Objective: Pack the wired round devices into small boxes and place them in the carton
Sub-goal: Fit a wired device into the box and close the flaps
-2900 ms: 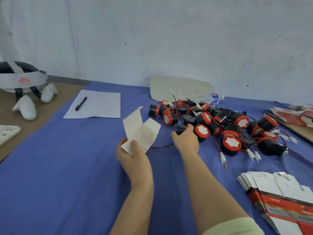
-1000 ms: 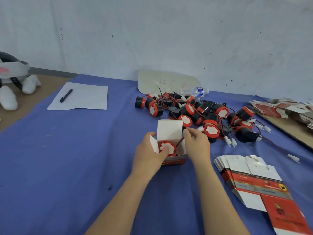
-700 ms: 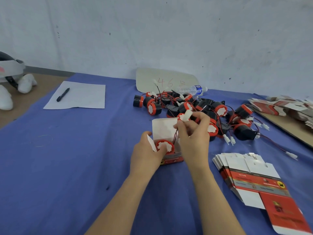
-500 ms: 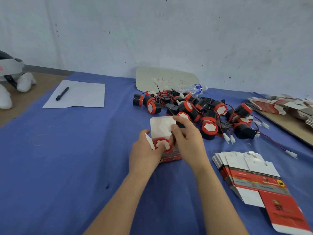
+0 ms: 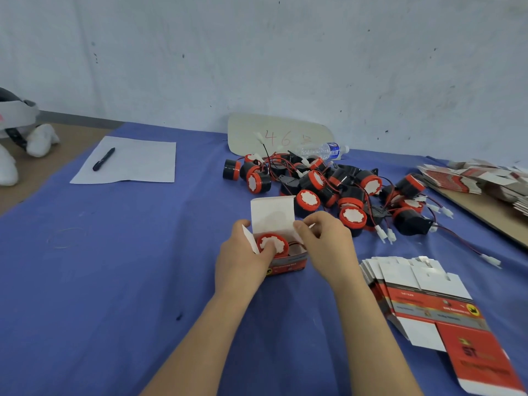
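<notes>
A small red and white box [image 5: 288, 262] stands on the blue cloth with its white lid flap [image 5: 273, 214] upright. Inside it sits a round device [image 5: 273, 244] with a red rim and white face, its red and black wire lying beside it in the box. My left hand [image 5: 243, 260] grips the box's left side, thumb on the device. My right hand [image 5: 325, 244] pinches the right side flap of the box. Behind the box lies a heap of several black and red wired devices [image 5: 328, 187]. No carton is in view.
A stack of flat unfolded boxes [image 5: 423, 298] lies at the right front. More flat boxes [image 5: 474, 178] rest on a cardboard sheet at the far right. A paper sheet [image 5: 128, 161] with a pen [image 5: 103, 159], a water bottle [image 5: 323, 151] and a "46" card [image 5: 280, 135] lie further back.
My right hand took a device from the heap and put it in the box, lifted its wire plug, tucked it inside, and now pinches the right flap. My left hand kept holding the box.
</notes>
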{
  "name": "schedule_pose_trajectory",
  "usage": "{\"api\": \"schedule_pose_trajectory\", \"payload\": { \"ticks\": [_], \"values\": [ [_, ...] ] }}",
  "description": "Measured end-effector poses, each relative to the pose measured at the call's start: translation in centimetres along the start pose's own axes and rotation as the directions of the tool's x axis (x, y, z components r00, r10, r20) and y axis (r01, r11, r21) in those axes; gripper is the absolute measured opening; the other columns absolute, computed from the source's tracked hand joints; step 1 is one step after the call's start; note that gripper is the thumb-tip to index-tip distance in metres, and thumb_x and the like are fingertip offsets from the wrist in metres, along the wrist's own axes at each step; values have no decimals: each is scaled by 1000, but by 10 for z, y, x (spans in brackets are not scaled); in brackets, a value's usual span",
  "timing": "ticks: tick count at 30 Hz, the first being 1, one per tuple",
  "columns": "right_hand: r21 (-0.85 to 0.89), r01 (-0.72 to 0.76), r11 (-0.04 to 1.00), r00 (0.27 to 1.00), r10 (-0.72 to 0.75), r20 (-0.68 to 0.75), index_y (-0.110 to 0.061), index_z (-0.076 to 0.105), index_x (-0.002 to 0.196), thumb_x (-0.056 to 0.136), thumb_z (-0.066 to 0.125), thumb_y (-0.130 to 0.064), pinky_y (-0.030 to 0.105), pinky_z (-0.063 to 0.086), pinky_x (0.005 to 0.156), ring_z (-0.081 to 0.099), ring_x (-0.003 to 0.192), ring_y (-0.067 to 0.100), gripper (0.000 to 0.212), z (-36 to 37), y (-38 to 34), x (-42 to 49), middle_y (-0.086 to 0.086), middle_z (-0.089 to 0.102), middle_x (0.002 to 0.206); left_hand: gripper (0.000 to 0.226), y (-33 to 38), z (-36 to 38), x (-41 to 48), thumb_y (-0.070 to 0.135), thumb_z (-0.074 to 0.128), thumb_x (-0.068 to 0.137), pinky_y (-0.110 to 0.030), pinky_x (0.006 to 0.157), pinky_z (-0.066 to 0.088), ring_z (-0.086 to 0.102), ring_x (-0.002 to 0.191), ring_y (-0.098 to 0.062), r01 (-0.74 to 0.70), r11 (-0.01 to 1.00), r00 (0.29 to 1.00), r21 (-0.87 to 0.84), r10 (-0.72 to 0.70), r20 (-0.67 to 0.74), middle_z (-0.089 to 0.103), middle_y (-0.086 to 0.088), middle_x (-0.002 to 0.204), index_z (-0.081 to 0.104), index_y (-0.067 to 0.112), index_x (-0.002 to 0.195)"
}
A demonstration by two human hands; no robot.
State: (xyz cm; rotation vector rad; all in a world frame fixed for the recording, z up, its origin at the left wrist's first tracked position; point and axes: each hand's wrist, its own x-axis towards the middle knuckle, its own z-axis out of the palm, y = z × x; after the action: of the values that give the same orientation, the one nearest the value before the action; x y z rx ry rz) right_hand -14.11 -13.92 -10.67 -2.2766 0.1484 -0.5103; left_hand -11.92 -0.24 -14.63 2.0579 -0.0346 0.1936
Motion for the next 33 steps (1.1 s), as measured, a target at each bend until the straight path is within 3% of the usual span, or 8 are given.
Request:
{"api": "schedule_pose_trajectory", "payload": {
  "ticks": [5, 9, 15, 21, 24, 27, 30, 33],
  "values": [
    [525, -225, 821, 974, 196, 111, -23, 38, 143, 93, 49, -1, 25, 47, 45, 47, 41, 8, 56, -5, 1, 3, 9, 63, 64, 55, 1, 0, 0, 37, 64, 86, -13, 52, 37, 49, 84, -9, -1, 1000, 1000, 11, 1, 2, 59, 0, 118, 39, 22, 131],
    [797, -279, 535, 957, 227, 183, -8, 53, 130, 96, 50, -4, 19, 49, 48, 53, 44, 8, 35, -12, 0, 5, 8, 71, 72, 55, 1, 0, 1, 39, 64, 86, -15, 54, 40, 50, 86, -10, -2, 1000, 1000, 28, 2, 6, 59, -1, 121, 38, 22, 132],
    [869, -247, 429, 960, 233, 158, -15, 60, 120, 101, 44, -19, 24, 55, 58, 62, 56, 10, 25, -7, -3, 6, 3, 66, 76, 55, 1, 0, 1, 39, 63, 87, -19, 61, 45, 53, 90, -12, 5, 999, 1000, 36, -6, 12, 58, -2, 123, 38, 22, 133],
    [556, -125, 822, 992, 121, 45, -15, 60, 116, 99, 47, -14, 17, 44, 48, 46, 47, 3, 21, -1, 4, 6, -8, 55, 55, 50, 0, 0, 1, 40, 63, 87, -15, 55, 42, 52, 88, -10, 0, 999, 1000, 43, -1, 13, 59, 0, 119, 40, 23, 128],
    [448, -58, 892, 998, 58, 13, -21, 70, 96, 97, 48, -12, 18, 41, 52, 46, 53, 2, 23, -4, 7, 6, -13, 55, 57, 49, 0, 0, 2, 41, 63, 87, -15, 57, 43, 51, 87, -9, -5, 999, 1000, 50, 5, 10, 59, 1, 119, 40, 23, 126],
    [279, -10, 960, 1000, 9, 5, -22, 71, 89, 94, 52, -14, 21, 50, 68, 56, 75, 3, 21, 1, 6, 6, -5, 64, 92, 47, 0, -1, 1, 40, 63, 87, -21, 63, 49, 52, 86, -10, -20, 999, 1000, 51, 20, -4, 60, 2, 117, 41, 23, 124],
    [84, 24, 996, 998, -18, -66, -18, 69, 86, 90, 61, -16, 2, 39, 68, 49, 86, -7, 9, 9, 7, 5, 3, 53, 114, 46, 0, 0, 0, 39, 63, 87, -22, 65, 50, 54, 88, -10, -24, 999, 1000, 45, 24, -9, 61, 0, 119, 41, 23, 125],
    [16, 39, 999, 991, -36, -132, -14, 58, 125, 91, 55, -6, -4, 33, 69, 48, 86, -2, 35, 10, 7, 5, 1, 47, 130, 47, 1, 0, 0, 39, 63, 87, -18, 62, 47, 54, 88, -11, -28, 999, 1000, 44, 28, -8, 60, -1, 120, 41, 22, 126]
  ]
}}
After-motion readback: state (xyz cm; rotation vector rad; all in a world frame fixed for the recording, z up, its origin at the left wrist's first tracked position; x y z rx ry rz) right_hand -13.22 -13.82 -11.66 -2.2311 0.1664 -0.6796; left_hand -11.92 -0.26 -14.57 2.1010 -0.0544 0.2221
